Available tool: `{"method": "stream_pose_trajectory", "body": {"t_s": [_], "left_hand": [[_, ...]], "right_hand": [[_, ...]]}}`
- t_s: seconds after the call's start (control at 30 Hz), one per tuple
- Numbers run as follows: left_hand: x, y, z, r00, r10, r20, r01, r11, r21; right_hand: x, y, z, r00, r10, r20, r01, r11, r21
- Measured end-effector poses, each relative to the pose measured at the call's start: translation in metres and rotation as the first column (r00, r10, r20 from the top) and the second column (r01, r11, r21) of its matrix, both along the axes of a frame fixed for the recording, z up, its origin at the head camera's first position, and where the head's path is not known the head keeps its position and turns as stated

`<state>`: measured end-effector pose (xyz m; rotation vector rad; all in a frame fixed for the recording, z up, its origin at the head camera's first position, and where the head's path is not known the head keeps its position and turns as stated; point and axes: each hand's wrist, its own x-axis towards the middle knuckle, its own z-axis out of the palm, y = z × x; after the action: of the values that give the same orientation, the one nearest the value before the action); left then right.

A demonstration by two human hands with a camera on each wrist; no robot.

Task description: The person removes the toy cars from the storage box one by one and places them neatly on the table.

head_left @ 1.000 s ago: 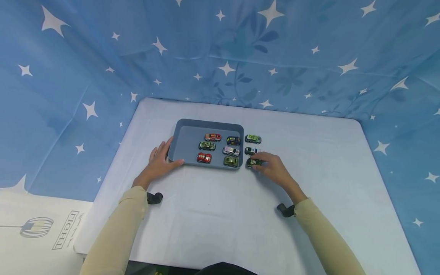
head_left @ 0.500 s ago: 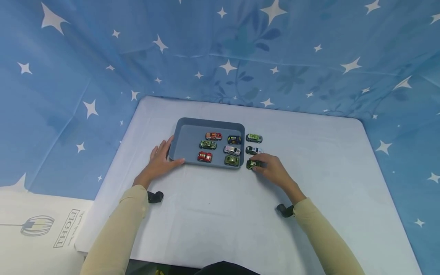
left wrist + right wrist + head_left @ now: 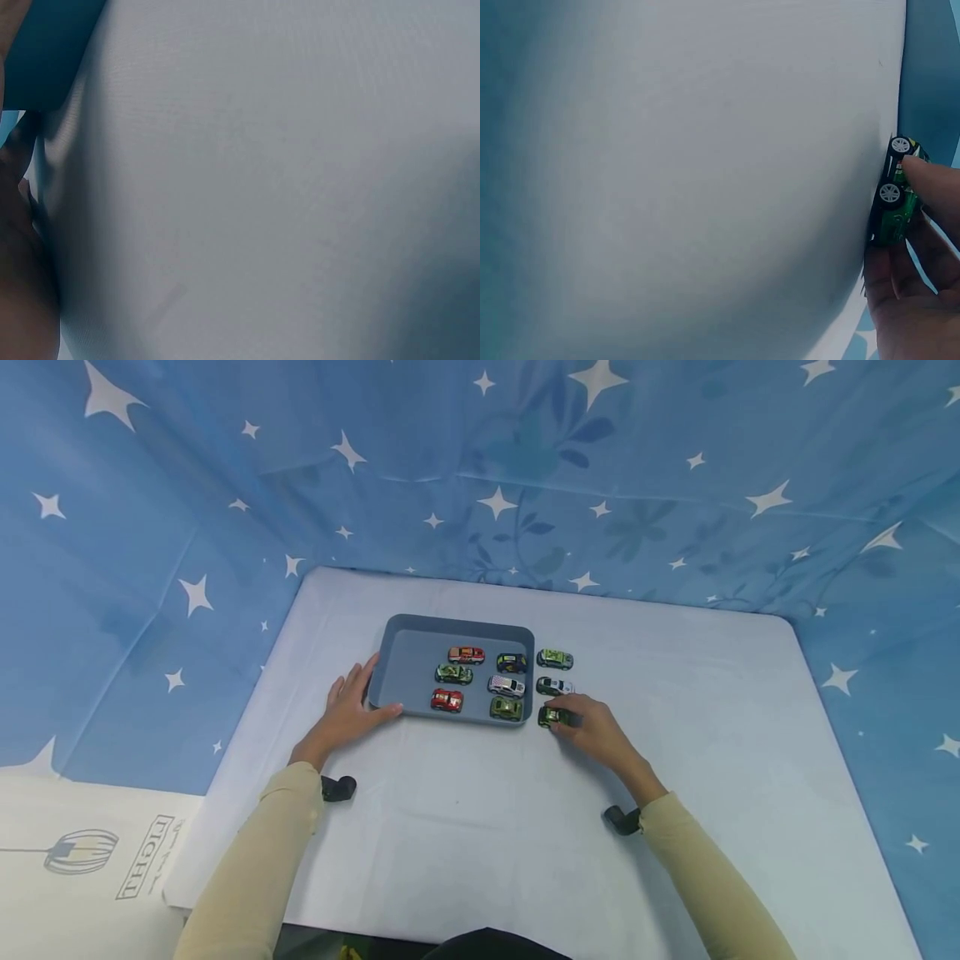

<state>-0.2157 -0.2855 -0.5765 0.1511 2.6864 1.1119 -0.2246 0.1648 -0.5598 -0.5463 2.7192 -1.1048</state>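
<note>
The dark green toy car [image 3: 551,717] sits on the counter [image 3: 487,827] at frame centre, just right of the grey tray [image 3: 397,647], pinched by the right hand [image 3: 596,731]. The left hand [image 3: 347,714] lies spread against the tray's left rim. A loose pinch could let the car roll on its wheels into the white car [image 3: 553,686] just above.

Head cam looks down from above over the whole worktop [image 3: 480,827]; both wrist cams sit super close, skimming that same worktop; right one catches the green car [image 3: 895,202].
</note>
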Motion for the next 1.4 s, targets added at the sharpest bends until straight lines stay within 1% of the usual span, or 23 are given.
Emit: {"method": "stream_pose_trajectory", "body": {"t_s": [0.17, 0.27, 0.33, 0.47, 0.57, 0.7, 0.83, 1.13, 1.27, 1.4], "left_hand": [[0.000, 0.000, -0.002, 1.000, 0.000, 0.005, 0.000, 1.000, -0.005], [0.000, 0.000, -0.002, 1.000, -0.002, 0.011, 0.002, 1.000, -0.001], [0.000, 0.000, -0.001, 1.000, -0.003, 0.006, 0.003, 1.000, 0.000], [0.001, 0.000, 0.001, 1.000, -0.001, -0.009, 0.001, 1.000, -0.002], [0.001, -0.001, 0.001, 1.000, -0.002, -0.009, 0.002, 1.000, -0.008], [0.001, -0.002, -0.001, 1.000, -0.001, -0.003, 0.001, 1.000, -0.007], [0.001, -0.003, -0.001, 1.000, -0.002, 0.002, 0.002, 1.000, 0.001], [-0.002, -0.002, 0.000, 1.000, -0.013, -0.001, 0.013, 1.000, 0.003], [-0.002, -0.002, 0.001, 1.000, -0.010, 0.003, 0.010, 1.000, 0.008], [0.000, -0.003, -0.002, 1.000, 0.001, 0.007, -0.001, 1.000, 0.008]], "right_hand": [[0.001, 0.002, 0.000, 0.998, 0.026, -0.055, -0.025, 1.000, 0.014], [0.001, 0.005, 0.002, 0.995, 0.037, -0.091, -0.038, 0.999, -0.009], [0.001, 0.006, 0.004, 0.995, 0.038, -0.096, -0.042, 0.998, -0.036], [0.000, 0.007, 0.009, 0.997, 0.040, -0.068, -0.045, 0.997, -0.071], [-0.001, 0.007, 0.013, 0.998, 0.038, -0.050, -0.041, 0.997, -0.060], [-0.005, 0.007, 0.015, 0.997, 0.049, -0.052, -0.051, 0.998, -0.048], [-0.010, 0.006, 0.018, 0.997, 0.061, -0.048, -0.064, 0.996, -0.059], [-0.023, -0.005, 0.033, 0.997, 0.068, -0.031, -0.070, 0.995, -0.068], [-0.029, -0.014, 0.041, 0.997, 0.077, -0.020, -0.079, 0.993, -0.083], [-0.037, -0.026, 0.047, 0.995, 0.099, -0.009, -0.099, 0.992, -0.077]]}}
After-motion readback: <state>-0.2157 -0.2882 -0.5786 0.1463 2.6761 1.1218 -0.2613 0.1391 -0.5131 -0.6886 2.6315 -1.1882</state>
